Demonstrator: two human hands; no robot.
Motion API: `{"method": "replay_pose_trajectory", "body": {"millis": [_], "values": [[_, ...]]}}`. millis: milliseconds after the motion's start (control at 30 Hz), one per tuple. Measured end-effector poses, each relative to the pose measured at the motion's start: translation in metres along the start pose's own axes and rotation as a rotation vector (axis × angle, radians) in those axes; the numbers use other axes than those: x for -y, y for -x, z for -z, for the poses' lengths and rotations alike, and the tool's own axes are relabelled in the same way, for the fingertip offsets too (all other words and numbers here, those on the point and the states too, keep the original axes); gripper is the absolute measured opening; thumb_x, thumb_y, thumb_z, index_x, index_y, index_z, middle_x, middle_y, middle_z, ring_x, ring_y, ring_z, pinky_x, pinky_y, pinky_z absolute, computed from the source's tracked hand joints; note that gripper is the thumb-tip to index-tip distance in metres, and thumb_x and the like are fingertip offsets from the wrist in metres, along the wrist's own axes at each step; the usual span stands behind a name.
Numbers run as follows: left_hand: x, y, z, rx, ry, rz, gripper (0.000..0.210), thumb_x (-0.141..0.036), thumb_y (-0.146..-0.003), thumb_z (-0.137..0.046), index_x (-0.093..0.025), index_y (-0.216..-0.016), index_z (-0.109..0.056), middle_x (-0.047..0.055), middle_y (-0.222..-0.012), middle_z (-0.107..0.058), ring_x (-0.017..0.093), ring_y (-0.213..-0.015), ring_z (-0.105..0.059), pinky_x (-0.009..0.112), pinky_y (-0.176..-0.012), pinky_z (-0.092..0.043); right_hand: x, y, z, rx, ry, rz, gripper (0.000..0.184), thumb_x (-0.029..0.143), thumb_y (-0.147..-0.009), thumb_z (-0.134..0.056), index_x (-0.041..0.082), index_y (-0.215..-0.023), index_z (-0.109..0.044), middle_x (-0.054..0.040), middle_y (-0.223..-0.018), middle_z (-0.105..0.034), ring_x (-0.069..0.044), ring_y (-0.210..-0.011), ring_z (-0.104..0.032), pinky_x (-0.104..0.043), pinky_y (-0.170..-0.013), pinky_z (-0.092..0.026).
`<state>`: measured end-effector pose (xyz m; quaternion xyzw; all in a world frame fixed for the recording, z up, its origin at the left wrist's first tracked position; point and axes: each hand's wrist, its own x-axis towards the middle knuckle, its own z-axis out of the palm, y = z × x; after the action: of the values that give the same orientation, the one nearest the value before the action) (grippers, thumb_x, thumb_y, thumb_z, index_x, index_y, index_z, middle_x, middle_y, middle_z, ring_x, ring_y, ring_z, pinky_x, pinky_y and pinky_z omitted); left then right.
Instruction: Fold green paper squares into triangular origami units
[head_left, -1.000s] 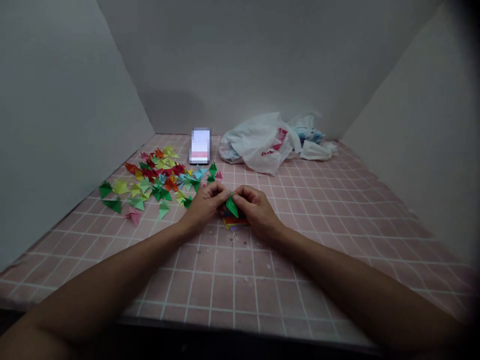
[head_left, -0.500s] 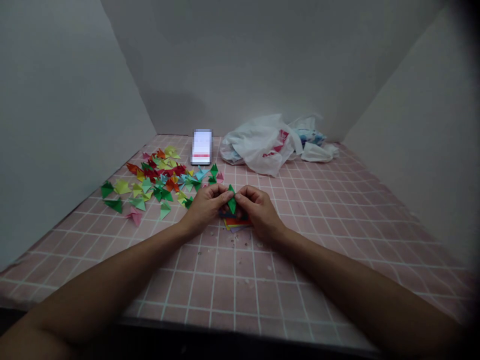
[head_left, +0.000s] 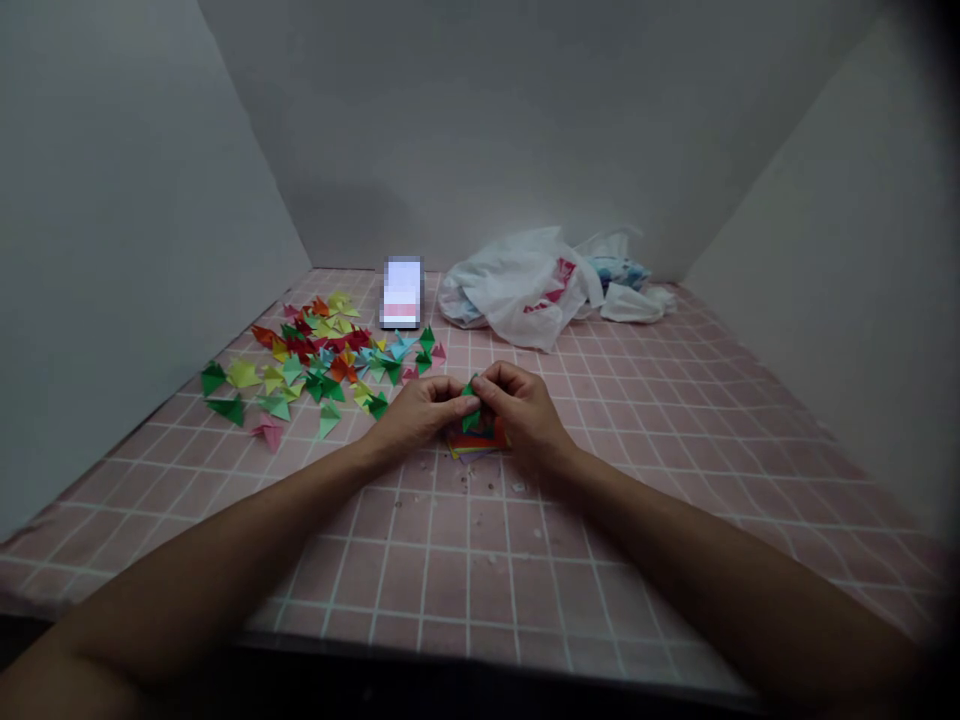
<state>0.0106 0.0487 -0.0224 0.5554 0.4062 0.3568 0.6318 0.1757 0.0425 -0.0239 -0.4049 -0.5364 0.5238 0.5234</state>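
Note:
Between my two hands is a small piece of folded green origami paper (head_left: 470, 416), partly covered by fingers. My left hand (head_left: 426, 408) pinches its lower left side with the thumb across it. Thumb and fingers of my right hand (head_left: 519, 402) are closed on its upper right edge. Just below the hands lies a small stack of coloured paper sheets (head_left: 480, 440), orange on top with yellow and purple edges showing. To the left spreads a pile of folded paper cranes (head_left: 322, 385) in green, yellow, red, orange, pink and blue.
A lit phone (head_left: 402, 292), its screen blurred, stands near the back wall. Right of it sits a crumpled white plastic bag (head_left: 517, 290) with red print, beside a blue-and-white packet (head_left: 619, 272). Small specks lie on the pink checked tablecloth (head_left: 450, 560). Grey walls enclose three sides.
The green paper has turned and is now more hidden by my fingers. My right hand has moved up to its top, while my left thumb lies lower across it.

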Motion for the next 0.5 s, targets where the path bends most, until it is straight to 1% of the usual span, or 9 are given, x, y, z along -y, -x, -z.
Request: {"method": "replay_pose_trajectory", "body": {"millis": [100,167,267,367,433,500], "values": [[0.0005,0.0015,-0.0021,-0.001,-0.001,0.041,0.032,-0.041,-0.073,-0.080,-0.015,-0.070,-0.061,-0.003,-0.060,-0.058,0.008,-0.052,-0.053,0.021,-0.053,-0.042,0.0003,0.0022,-0.0024,-0.059,-0.006,0.027,0.029,0.038,-0.079,-0.071,0.019,-0.066,-0.054,0.0050,-0.061,-0.049,-0.009,-0.055,-0.045,-0.024,-0.053,-0.038],[0.0001,0.0029,-0.0031,0.001,0.028,0.030,0.032,-0.041,-0.072,-0.080,-0.015,-0.070,-0.061,-0.003,-0.062,-0.059,0.008,-0.054,-0.054,0.021,-0.055,-0.044,0.0009,0.0036,-0.0037,-0.073,-0.028,0.030,0.028,0.037,-0.080,-0.071,0.020,-0.067,-0.054,0.0054,-0.060,-0.049,-0.009,-0.053,-0.046,-0.024,-0.053,-0.039],[-0.0002,0.0034,-0.0035,0.018,0.051,-0.004,0.032,-0.040,-0.071,-0.081,-0.015,-0.072,-0.061,-0.002,-0.067,-0.062,0.008,-0.058,-0.056,0.021,-0.058,-0.044,0.0026,0.0031,-0.0031,-0.023,-0.077,-0.019,0.029,0.039,-0.082,-0.070,0.020,-0.068,-0.054,0.0053,-0.057,-0.051,-0.010,-0.051,-0.049,-0.024,-0.051,-0.040],[-0.0001,0.0026,-0.0029,0.029,0.057,-0.009,0.034,-0.041,-0.071,-0.081,-0.015,-0.070,-0.060,-0.003,-0.063,-0.059,0.008,-0.055,-0.053,0.021,-0.056,-0.042,0.0055,-0.0003,0.0003,0.036,-0.084,-0.009,0.036,0.048,-0.083,-0.070,0.020,-0.067,-0.054,0.0049,-0.056,-0.052,-0.009,-0.048,-0.048,-0.024,-0.048,-0.039],[-0.0003,0.0022,-0.0026,0.040,0.054,0.002,0.032,-0.040,-0.072,-0.080,-0.015,-0.071,-0.060,-0.003,-0.063,-0.058,0.008,-0.055,-0.052,0.021,-0.055,-0.042,0.0075,-0.0023,0.0025,0.064,-0.049,-0.009,0.040,0.052,-0.078,-0.074,0.020,-0.065,-0.054,0.0049,-0.055,-0.052,-0.009,-0.047,-0.047,-0.023,-0.048,-0.038],[-0.0012,0.0020,-0.0025,0.049,0.034,0.001,0.029,-0.038,-0.073,-0.079,-0.015,-0.071,-0.061,-0.002,-0.065,-0.060,0.009,-0.056,-0.054,0.022,-0.056,-0.042,0.0089,-0.0029,0.0038,0.078,-0.020,-0.029,0.041,0.050,-0.075,-0.078,0.020,-0.062,-0.053,0.0048,-0.054,-0.052,-0.009,-0.048,-0.046,-0.023,-0.048,-0.037]]}}
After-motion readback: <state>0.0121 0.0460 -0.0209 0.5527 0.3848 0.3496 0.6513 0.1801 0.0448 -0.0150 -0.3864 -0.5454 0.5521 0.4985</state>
